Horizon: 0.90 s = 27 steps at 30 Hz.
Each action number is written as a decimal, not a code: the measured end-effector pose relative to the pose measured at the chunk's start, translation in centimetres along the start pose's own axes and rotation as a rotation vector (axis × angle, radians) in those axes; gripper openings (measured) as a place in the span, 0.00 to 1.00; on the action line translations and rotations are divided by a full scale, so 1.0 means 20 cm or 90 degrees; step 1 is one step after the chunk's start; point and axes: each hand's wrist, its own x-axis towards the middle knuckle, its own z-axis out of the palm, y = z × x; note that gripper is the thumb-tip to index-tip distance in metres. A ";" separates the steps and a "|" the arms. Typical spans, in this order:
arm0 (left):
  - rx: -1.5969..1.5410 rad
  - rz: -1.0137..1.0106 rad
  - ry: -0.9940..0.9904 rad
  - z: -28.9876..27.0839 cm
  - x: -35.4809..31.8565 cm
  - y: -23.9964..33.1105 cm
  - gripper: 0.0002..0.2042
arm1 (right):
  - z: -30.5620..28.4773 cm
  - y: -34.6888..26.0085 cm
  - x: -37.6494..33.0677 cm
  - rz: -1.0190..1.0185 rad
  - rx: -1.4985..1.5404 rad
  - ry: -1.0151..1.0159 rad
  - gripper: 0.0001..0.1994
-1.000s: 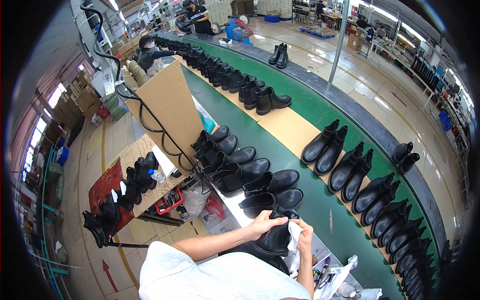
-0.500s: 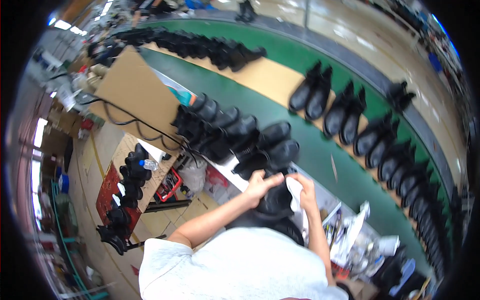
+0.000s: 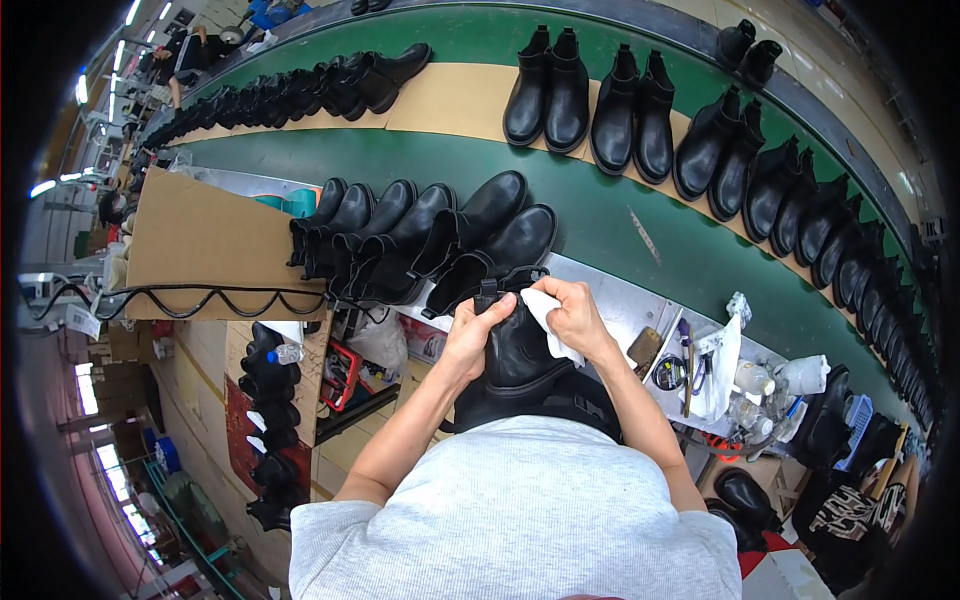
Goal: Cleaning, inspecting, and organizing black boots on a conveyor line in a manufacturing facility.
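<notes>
A black ankle boot (image 3: 519, 350) is in front of my body, its opening away from me and its toe toward my lap. My left hand (image 3: 468, 338) is closed on the left side of its upper edge, thumb on the leather beside a pull tab. In my right hand (image 3: 574, 314) a white cloth (image 3: 545, 312) is pinched, lying against the upper right side of the boot. Its lower end hangs down along the boot. Just beyond my hands a row of black boots (image 3: 487, 215) lies along the metal edge of the bench.
Paired black boots (image 3: 548, 95) stand on cardboard strips (image 3: 450, 100) along the green belt (image 3: 600, 230). At right are plastic bottles (image 3: 752, 378), a brush-like block (image 3: 645, 346) and tools. A cardboard sheet (image 3: 205, 235) stands at left, near a low table with more boots (image 3: 268, 370).
My view has turned and levelled. My left hand now grips the boot's upper edge beside the pull tab. The white cloth stays in my right hand at the boot.
</notes>
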 end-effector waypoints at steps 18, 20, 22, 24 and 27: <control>0.006 0.016 0.020 0.03 0.00 0.00 0.08 | -0.03 -0.02 -0.04 0.055 0.140 -0.071 0.09; -0.002 0.020 0.013 0.07 -0.01 0.00 0.08 | 0.00 0.04 -0.03 -0.003 0.143 -0.016 0.09; 0.009 0.047 0.019 0.07 -0.02 0.00 0.08 | 0.01 0.03 -0.01 0.036 0.076 0.015 0.15; 0.000 0.041 0.020 0.06 -0.02 0.00 0.08 | 0.01 0.01 -0.01 0.050 0.103 0.015 0.14; -0.006 0.029 0.017 0.06 -0.02 0.00 0.08 | -0.01 -0.01 -0.01 0.056 0.272 -0.024 0.06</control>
